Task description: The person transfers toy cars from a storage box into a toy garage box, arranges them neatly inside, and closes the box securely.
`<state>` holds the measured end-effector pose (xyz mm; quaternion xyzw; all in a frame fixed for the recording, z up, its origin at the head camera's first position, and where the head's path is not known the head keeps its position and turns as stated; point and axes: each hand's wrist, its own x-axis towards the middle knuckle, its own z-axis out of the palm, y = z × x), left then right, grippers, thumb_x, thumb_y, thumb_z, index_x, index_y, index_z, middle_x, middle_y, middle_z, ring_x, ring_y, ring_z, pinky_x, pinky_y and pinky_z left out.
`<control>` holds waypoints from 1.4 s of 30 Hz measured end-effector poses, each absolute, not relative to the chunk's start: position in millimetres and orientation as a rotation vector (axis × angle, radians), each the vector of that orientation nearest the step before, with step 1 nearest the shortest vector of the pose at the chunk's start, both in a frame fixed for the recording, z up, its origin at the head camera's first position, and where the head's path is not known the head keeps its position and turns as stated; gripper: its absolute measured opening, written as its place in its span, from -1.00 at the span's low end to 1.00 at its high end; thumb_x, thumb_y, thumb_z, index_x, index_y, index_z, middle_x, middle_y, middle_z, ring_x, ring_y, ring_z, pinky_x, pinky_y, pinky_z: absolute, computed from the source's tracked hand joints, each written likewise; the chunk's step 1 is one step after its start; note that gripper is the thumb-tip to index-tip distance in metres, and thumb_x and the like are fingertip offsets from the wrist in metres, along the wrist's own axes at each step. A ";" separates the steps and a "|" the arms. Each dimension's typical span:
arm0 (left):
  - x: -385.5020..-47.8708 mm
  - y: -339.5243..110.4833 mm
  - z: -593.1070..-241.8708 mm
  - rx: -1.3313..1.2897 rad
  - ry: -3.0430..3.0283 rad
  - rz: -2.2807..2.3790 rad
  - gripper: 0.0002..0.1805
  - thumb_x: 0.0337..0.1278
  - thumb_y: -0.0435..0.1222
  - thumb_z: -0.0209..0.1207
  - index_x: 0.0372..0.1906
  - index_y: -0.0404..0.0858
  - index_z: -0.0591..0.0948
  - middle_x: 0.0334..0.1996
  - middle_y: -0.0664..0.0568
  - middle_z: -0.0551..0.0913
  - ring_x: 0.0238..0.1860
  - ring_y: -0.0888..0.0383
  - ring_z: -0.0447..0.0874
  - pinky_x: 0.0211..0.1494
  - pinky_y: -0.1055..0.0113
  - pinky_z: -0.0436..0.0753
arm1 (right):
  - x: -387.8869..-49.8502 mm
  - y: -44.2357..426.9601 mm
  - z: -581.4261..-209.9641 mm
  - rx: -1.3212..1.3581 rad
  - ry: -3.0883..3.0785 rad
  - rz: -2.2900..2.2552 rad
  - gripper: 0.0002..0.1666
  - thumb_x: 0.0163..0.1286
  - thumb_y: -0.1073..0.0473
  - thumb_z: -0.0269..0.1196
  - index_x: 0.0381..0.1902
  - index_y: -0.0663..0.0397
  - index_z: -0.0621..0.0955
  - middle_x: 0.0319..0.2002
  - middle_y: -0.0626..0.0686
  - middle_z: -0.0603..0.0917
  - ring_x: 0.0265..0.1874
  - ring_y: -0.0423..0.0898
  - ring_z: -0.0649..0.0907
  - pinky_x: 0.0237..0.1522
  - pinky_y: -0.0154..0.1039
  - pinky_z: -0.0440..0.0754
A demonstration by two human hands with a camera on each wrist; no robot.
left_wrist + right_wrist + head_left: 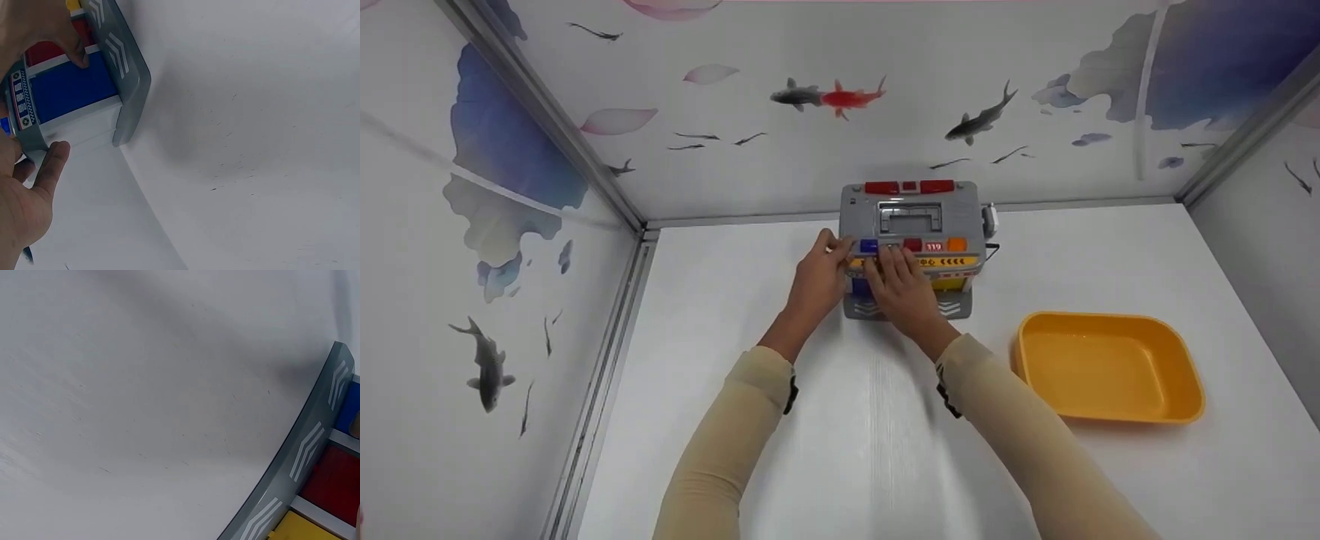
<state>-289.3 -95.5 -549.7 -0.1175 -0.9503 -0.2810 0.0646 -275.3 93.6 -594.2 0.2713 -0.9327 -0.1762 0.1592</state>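
Note:
A grey toy garage (911,217) stands at the table's back edge, with red light bars and coloured buttons on its roof. Its blue door (73,87), red door (334,478) and yellow door (301,529) look closed above a grey ramp (126,67). At the roof's left front corner, my left hand (817,277) grips the edge between thumb and fingers. My right hand (904,289) holds the front edge, fingers over the roof by the buttons and thumb down against the front near the blue door. The right wrist view catches only a sliver of it.
A yellow-orange plastic tub (1110,367) sits on the white table (840,450) to the right. Printed panels with fish rise behind and at both sides. A small white part (990,220) juts from the garage's right side.

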 end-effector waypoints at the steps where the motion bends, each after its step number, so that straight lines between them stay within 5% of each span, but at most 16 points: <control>1: -288.5 -95.1 -550.0 -0.357 -2.870 -0.847 -0.57 0.76 -0.27 0.11 0.52 -0.20 0.62 0.18 -0.04 0.52 0.01 0.08 0.78 0.07 0.24 0.84 | -274.7 93.9 -595.2 0.771 -2.654 -0.506 0.18 0.27 -0.03 0.69 0.62 0.03 0.23 0.57 0.28 0.25 0.55 0.18 0.35 0.74 0.06 0.33; 22: -283.4 -99.1 -543.3 -0.409 -2.876 -0.826 -0.58 0.80 -0.25 0.05 0.50 -0.25 0.63 0.19 -0.08 0.52 0.08 0.05 0.81 0.11 0.26 0.85 | -275.0 89.3 -606.7 0.727 -2.462 -0.427 0.14 0.20 0.04 0.73 0.50 0.07 0.25 0.44 0.27 0.33 0.45 0.17 0.38 0.62 0.02 0.46; 35: -283.2 -100.6 -546.8 -0.380 -2.894 -0.742 -0.57 0.78 -0.25 0.10 0.54 -0.16 0.61 0.25 -0.04 0.56 0.17 0.05 0.76 0.21 0.19 0.83 | -266.5 91.6 -600.0 0.774 -2.583 -0.249 -0.12 0.54 0.00 0.47 0.58 0.15 0.28 0.53 0.32 0.32 0.53 0.23 0.39 0.69 0.10 0.44; 42: -276.6 -113.1 -549.7 -0.368 -2.898 -0.582 -0.47 0.81 -0.04 0.05 0.66 -0.01 0.49 0.41 -0.02 0.57 0.46 -0.06 0.59 0.43 0.03 0.76 | -246.3 107.3 -587.7 0.941 -2.632 -0.048 0.25 0.39 -0.24 0.57 0.74 0.09 0.17 0.72 0.27 0.19 0.72 0.24 0.26 0.78 0.20 0.26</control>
